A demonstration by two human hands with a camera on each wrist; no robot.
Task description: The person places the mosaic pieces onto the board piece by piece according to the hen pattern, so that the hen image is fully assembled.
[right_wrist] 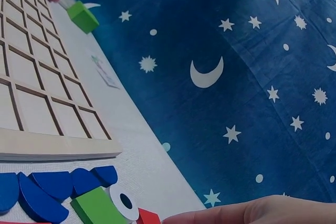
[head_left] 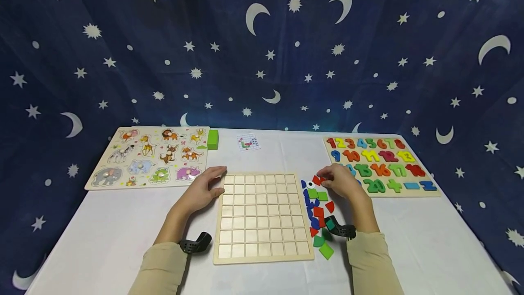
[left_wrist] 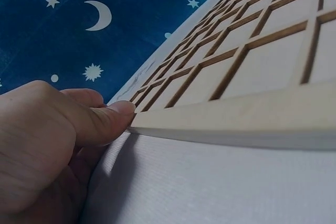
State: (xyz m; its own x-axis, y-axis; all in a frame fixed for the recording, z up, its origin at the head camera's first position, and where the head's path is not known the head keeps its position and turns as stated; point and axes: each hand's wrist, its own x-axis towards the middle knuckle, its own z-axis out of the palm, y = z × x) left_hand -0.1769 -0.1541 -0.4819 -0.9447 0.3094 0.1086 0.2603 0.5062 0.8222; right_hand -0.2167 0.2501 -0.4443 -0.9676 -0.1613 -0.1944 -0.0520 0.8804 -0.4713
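Observation:
In the head view my left hand (head_left: 200,190) rests at the upper left corner of a wooden grid board (head_left: 262,261). The left wrist view shows the thumb (left_wrist: 122,108) touching the board's corner, with the other fingers partly hidden behind it. To the board's right, my right hand (head_left: 341,181) pinches a small red piece (head_left: 323,179) between thumb and index finger at the top of a loose pile. A white ring piece with a dark centre (right_wrist: 123,202), a green square (right_wrist: 97,208) and several blue half-round pieces (right_wrist: 42,198) lie beside those fingertips.
A picture card (head_left: 248,142) lies behind the board. An animal puzzle (head_left: 151,158) with a green block (head_left: 213,140) against it stands back left. At the back right is a number puzzle (head_left: 380,167), partly behind my right hand. A starry blue cloth (head_left: 262,58) hangs behind the table.

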